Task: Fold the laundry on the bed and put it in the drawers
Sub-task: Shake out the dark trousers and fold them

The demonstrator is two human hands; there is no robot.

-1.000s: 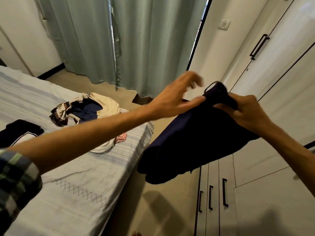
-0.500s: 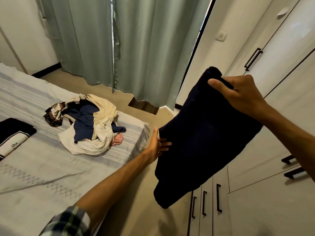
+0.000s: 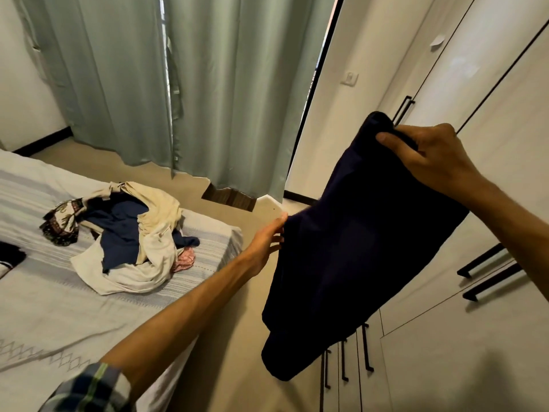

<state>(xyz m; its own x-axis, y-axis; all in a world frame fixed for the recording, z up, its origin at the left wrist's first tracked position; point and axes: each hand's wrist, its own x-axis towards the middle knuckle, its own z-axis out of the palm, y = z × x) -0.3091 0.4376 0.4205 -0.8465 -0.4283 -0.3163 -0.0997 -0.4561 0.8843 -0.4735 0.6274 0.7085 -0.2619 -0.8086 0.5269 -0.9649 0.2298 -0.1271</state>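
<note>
A dark navy garment (image 3: 353, 251) hangs in the air between the bed and the wardrobe. My right hand (image 3: 427, 156) grips its top edge, with the thumb pressed over the cloth. My left hand (image 3: 267, 242) reaches to the garment's left edge at mid height, its fingers straight and touching the cloth. On the bed (image 3: 59, 298) lies a loose pile of laundry (image 3: 133, 236): cream, blue, patterned and pink pieces. A folded black and white item (image 3: 9, 257) shows at the left edge.
White wardrobe doors and drawers with black handles (image 3: 487, 272) fill the right side, with low cabinet fronts (image 3: 344, 361) below. Green curtains (image 3: 178, 84) hang at the back. A strip of beige floor (image 3: 234, 367) runs between bed and wardrobe.
My left hand let go of the garment's top and dropped to its left edge. The right hand lifted the garment so that it hangs down.
</note>
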